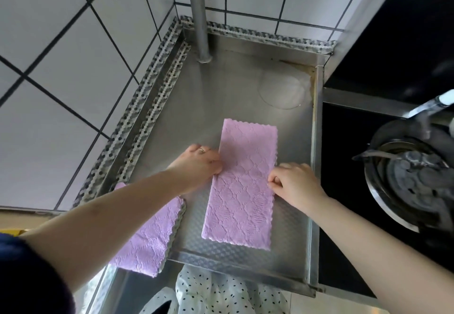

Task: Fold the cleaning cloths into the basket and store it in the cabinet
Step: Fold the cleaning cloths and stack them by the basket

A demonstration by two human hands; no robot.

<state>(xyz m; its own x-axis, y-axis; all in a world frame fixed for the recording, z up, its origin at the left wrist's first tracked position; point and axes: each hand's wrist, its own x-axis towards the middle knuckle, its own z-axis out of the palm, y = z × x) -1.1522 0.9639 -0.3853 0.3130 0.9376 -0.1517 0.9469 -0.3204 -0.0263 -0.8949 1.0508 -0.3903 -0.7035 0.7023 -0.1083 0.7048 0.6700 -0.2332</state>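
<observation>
The folded pink cleaning cloth (pixel 242 186) lies flat on the steel surface (pixel 221 97). The left hand (pixel 199 164) and right hand (pixel 294 181) pinch its long edges, fingers clamped. A second pink cloth (pixel 149 237) lies beside it, under the left forearm.

No legible text or labels anywhere.

The single head-worn wide-angle camera looks steeply down and forward from close above a stainless steel counter (pixel 221 97), facing the tiled corner wall (pixel 73 56), with both forearms entering from the bottom edge and a gas burner (pixel 405 181) cut off at the right.
</observation>
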